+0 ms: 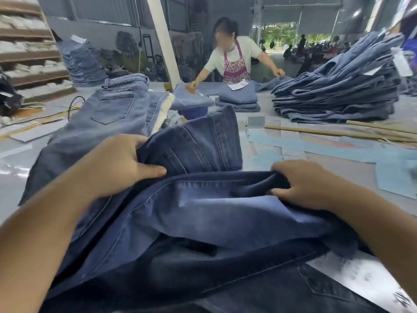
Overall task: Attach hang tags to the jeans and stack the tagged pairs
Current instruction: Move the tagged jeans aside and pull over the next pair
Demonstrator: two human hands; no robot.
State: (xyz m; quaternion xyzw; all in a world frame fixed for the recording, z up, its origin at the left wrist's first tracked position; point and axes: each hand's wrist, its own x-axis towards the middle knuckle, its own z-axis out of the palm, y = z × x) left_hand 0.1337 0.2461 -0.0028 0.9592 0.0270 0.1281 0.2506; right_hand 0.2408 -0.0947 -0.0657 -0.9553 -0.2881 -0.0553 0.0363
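Note:
A dark blue pair of jeans [203,213] lies bunched in front of me over other dark denim. My left hand [117,163] grips a fold of it at the left, thumb on top. My right hand [302,184] clutches the fabric's upper edge at the right. Behind it a lighter blue pair [112,118] lies draped on a heap. Pale blue hang tags [327,150] lie scattered on the table to the right. No tag is visible on the pair I hold.
A tall stack of jeans [338,93] stands at the back right, a low folded stack [239,98] at the centre. A person in a floral apron [234,62] works across the table. Wooden sticks [338,133] lie on the table. Shelves stand at the far left.

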